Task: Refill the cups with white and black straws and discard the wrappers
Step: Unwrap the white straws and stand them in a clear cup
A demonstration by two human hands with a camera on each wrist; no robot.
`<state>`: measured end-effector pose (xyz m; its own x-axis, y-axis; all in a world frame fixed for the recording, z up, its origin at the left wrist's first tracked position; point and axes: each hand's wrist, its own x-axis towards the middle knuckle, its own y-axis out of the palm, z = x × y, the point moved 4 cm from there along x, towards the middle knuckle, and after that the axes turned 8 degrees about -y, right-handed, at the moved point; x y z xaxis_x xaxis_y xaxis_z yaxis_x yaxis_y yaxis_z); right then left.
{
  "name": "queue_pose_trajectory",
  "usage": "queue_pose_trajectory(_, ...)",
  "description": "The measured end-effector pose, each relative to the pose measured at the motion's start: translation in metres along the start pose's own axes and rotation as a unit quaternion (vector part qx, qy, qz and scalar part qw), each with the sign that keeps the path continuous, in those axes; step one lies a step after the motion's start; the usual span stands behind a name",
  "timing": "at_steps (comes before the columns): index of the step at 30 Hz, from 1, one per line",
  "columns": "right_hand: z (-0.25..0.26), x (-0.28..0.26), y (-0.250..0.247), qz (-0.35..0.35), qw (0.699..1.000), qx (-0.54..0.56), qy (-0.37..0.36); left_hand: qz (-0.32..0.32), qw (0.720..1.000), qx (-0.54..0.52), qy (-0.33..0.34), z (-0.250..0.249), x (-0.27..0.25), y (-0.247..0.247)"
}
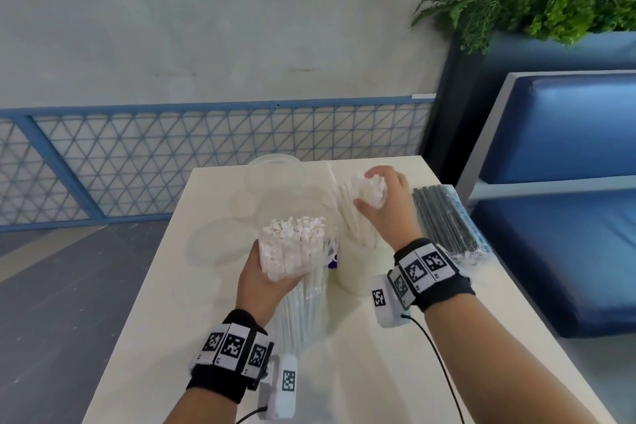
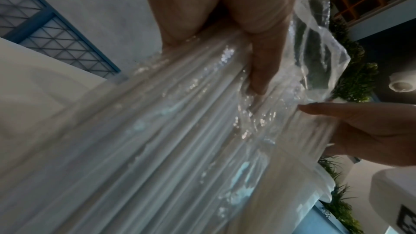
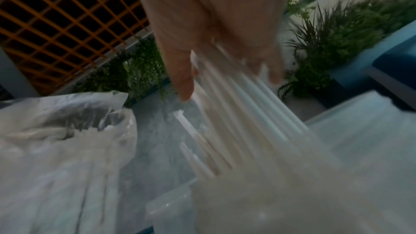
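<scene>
no readable text; only coded markers on the wristbands (image 1: 234, 346).

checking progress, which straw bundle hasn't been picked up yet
The black straw pack, lying sealed at the table's right edge; each hand grips a white bundle.

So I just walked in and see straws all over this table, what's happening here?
A person is refilling a cup with white straws. The left hand holds an opened clear bag of white straws upright on the table. The right hand grips a bunch of white straws standing in the white cup. A wrapped pack of black straws lies untouched to the right.
</scene>
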<state>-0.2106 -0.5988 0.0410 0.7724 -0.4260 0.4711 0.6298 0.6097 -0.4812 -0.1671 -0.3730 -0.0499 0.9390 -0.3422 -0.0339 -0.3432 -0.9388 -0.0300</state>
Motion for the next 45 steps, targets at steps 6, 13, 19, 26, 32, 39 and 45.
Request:
queue_pose_trajectory(6,0.059,-0.029,-0.001,-0.079,0.98,0.04,-0.179,0.014,1.0,-0.013,-0.004,0.002,0.0,0.0)
queue_pose_trajectory(13,0.048,-0.055,0.053,0.194,0.971,-0.026,-0.14,0.031,0.999,-0.029,-0.005,0.005,-0.004,0.0)
queue_pose_trajectory(19,0.043,-0.053,0.062,0.19,0.979,-0.011,-0.07,0.038,0.998,-0.048,-0.012,0.005,-0.007,0.002)
queue_pose_trajectory(26,0.032,-0.054,0.07,0.265,0.964,0.003,-0.022,0.036,0.997,-0.063,-0.021,0.008,-0.008,0.001)
queue_pose_trajectory(32,0.026,-0.063,0.084,0.23,0.973,0.033,-0.002,0.033,0.997,-0.065,-0.026,0.008,-0.004,-0.003)
queue_pose_trajectory(39,0.035,-0.068,0.07,0.102,0.975,0.191,0.047,0.021,0.998,-0.048,-0.035,0.013,0.001,-0.007)
queue_pose_trajectory(45,0.058,-0.042,0.044,-0.001,0.97,0.242,0.018,0.005,0.998,-0.034,-0.045,0.008,-0.001,-0.006)
